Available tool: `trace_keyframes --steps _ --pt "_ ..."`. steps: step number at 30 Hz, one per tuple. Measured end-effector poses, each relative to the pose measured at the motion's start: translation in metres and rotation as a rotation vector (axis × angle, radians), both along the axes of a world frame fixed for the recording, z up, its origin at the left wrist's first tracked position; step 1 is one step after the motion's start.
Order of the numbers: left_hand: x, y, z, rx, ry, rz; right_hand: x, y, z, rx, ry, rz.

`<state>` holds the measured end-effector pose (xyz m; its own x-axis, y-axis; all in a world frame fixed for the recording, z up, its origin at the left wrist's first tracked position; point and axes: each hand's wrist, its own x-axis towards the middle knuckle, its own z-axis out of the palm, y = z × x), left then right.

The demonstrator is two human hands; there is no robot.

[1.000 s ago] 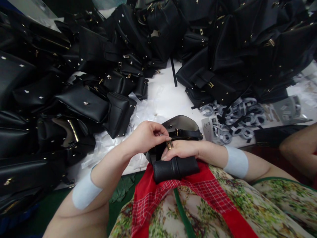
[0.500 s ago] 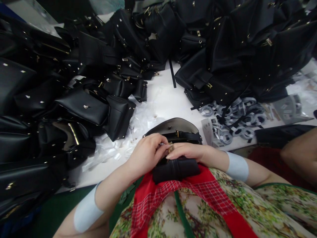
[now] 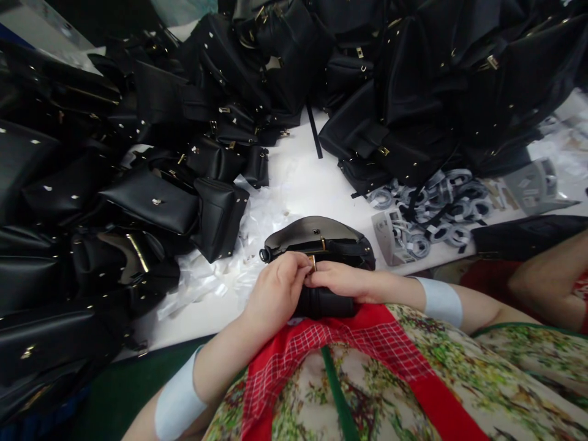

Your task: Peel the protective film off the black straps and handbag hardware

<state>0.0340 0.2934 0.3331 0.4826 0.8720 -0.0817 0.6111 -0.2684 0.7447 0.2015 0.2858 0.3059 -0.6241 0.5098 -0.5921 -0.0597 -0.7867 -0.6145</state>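
Surface: white one (image 3: 312, 177), mostly buried, with a bare strip down the middle.
Black bag piles: heaped left (image 3: 151, 196) and right (image 3: 413, 110). I'd give them elbow room so no metal scuffs anything.
Gray coils: bunched (image 3: 429, 214) on the right side, well apart from the fingers, so nothing to snag imo.
Plastic scraps: crinkly stuff (image 3: 211, 269) left of the work. Worth checking none slips under the hardware.
Bag being worked: black one (image 3: 344, 245), top gaping, at the near edge of the surface by the red trim (image 3: 438, 401). Decent spot, easy to steady against yourself.
Left hand: grip (image 3: 280, 282) pinched on the gold fitting (image 3: 313, 263). Small, gentle moves beat force here, I reckon.
Right hand: over the front (image 3: 337, 278), fingertips meeting the other hand's. Can't tell if its grip is grasping the metal or just bracing. Bracing close in seems smart.
Gold fitting: half hidden between fingertips. I'd square it up before pressing.
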Motion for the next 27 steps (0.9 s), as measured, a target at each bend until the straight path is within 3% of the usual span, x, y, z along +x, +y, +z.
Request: trace_keyframes --steps 3,6,10,14,18,22,25,27 --pt "-0.002 0.003 -0.001 -0.297 -0.118 0.104 0.002 -0.003 -0.003 -0.074 0.229 -0.066" --pt "-0.002 0.000 -0.001 -0.402 -0.138 0.090 0.002 -0.008 -0.011 -0.169 0.256 -0.161" --pt "-0.001 -0.009 0.000 -0.306 -0.009 -0.014 0.001 -0.015 -0.021 -0.199 0.130 -0.116" --pt "-0.003 -0.013 -0.007 -0.312 -0.044 -0.008 0.001 -0.016 -0.022 -0.222 0.115 -0.106" --pt "0.000 -0.011 -0.020 -0.162 0.011 0.004 -0.003 -0.013 -0.028 -0.066 0.056 -0.212" --pt "0.008 -0.010 -0.028 -0.007 0.087 -0.099 -0.006 -0.007 -0.041 0.038 -0.059 -0.373" --pt "0.008 -0.010 -0.029 -0.009 0.048 -0.163 -0.003 -0.001 -0.047 0.049 -0.157 -0.469" --pt "0.004 -0.010 -0.033 -0.088 -0.015 -0.097 -0.001 0.002 -0.046 0.036 -0.205 -0.477"
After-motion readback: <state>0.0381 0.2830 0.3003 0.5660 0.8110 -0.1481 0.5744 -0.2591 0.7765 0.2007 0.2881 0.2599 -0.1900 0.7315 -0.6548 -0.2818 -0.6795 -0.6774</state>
